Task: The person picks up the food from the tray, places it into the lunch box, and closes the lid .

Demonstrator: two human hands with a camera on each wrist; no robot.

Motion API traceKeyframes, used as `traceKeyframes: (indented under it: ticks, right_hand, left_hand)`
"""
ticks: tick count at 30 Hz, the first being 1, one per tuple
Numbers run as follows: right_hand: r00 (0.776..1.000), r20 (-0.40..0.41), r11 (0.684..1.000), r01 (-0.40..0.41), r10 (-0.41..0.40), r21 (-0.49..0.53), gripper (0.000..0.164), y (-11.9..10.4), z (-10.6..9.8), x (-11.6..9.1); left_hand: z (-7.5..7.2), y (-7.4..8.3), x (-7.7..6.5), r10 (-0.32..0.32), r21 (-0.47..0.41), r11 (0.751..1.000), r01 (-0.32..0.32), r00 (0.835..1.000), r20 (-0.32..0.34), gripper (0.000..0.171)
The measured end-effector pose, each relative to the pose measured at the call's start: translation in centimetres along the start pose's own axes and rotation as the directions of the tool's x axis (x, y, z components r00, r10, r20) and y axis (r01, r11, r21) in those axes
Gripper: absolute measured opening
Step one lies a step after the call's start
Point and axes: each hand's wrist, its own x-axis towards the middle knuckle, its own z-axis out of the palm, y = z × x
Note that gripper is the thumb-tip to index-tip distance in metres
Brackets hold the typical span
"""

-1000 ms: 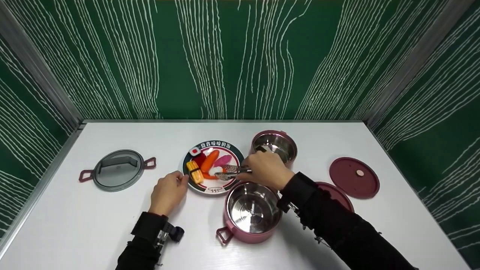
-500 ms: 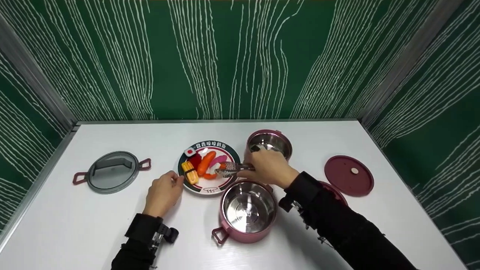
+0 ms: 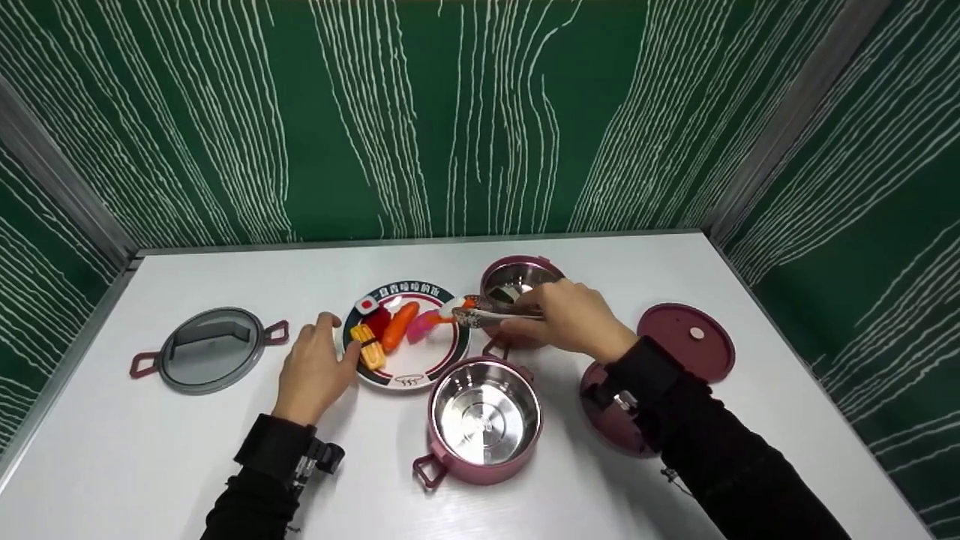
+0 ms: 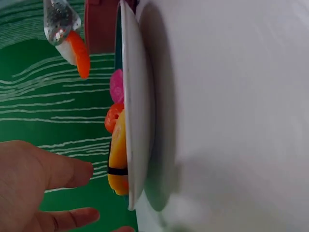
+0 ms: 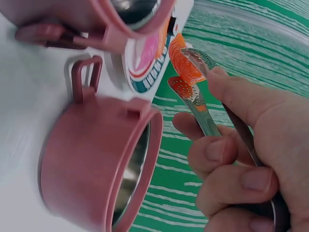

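My right hand (image 3: 574, 319) grips metal tongs (image 5: 205, 118) whose perforated tips pinch an orange-and-white toy sushi piece (image 5: 185, 65). In the head view this piece is raised over the right side of the plate (image 3: 409, 381), close to the small pink pot (image 3: 491, 264). On the plate lie an orange toy piece (image 3: 400, 326), a magenta one (image 3: 421, 327), a yellow one with a black band (image 3: 369, 349), a dark red one and a small white roll (image 3: 366, 304). By the plate's left rim, my left hand (image 3: 311, 375) has its fingers spread and holds nothing.
In front stands a larger pink pot (image 3: 484, 472) with a steel inside. A dark piece (image 3: 506, 292) lies in the small pot. Two maroon lids, one round with a pale knob (image 3: 686, 341), are at right; a grey glass lid (image 3: 210, 351) lies left.
The tongs have lifted the orange-and-white sushi piece off the plate and moved it right and back towards the small pot. My left hand's fingers have spread beside the plate rim.
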Motion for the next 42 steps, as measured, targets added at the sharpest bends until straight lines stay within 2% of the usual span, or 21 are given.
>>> traceKeyframes:
  ticks: [5, 9, 13, 17, 23, 30, 38, 42]
  right_hand:
    - [1.0, -0.012, 0.999, -0.027, 0.028, 0.027, 0.032, 1.4, -0.8, -0.6]
    - [0.999, -0.024, 0.997, -0.046, 0.047, 0.063, 0.035, 2.4, -1.3, -1.1]
    - [0.997, -0.037, 0.994, -0.071, 0.074, 0.081, 0.033, 3.7, -1.6, -1.5]
    - [0.993, -0.034, 0.988, -0.109, 0.114, 0.109, 0.034, 5.1, -1.8, -2.0]
    - [0.986, -0.042, 0.982, -0.154, 0.159, 0.112, 0.041, 7.0, -1.8, -3.0]
    - [0.979, -0.041, 0.976, -0.195, 0.2, 0.098, 0.044, 8.4, -1.6, -3.8]
    - [0.974, -0.045, 0.973, -0.22, 0.223, 0.067, 0.042, 8.7, -1.5, -3.8]
    - [0.97, -0.04, 0.97, -0.238, 0.239, 0.04, 0.044, 8.7, -1.5, -3.6]
  left_hand:
    - [0.1, 1.5, 0.4, 0.046, -0.003, 0.999, -0.046, 0.999, 0.01, 0.045]
    - [0.6, 3.0, 0.8, 0.13, -0.031, 0.991, -0.13, 0.991, 0.009, 0.046]
    - [1.3, 4.9, 1.4, 0.237, -0.076, 0.969, -0.235, 0.971, 0.022, 0.051]
    - [2.0, 6.9, 2.2, 0.308, -0.12, 0.947, -0.298, 0.948, 0.08, 0.058]
    - [3.3, 9.5, 3.4, 0.353, -0.153, 0.933, -0.325, 0.91, 0.22, 0.069]
    - [4.5, 11.8, 4.3, 0.376, -0.087, 0.926, -0.368, 0.865, 0.332, 0.071]
    - [5.2, 13.2, 4.7, 0.381, -0.036, 0.914, -0.404, 0.826, 0.415, 0.067]
    - [5.3, 13.4, 4.7, 0.397, -0.01, 0.898, -0.439, 0.801, 0.447, 0.064]
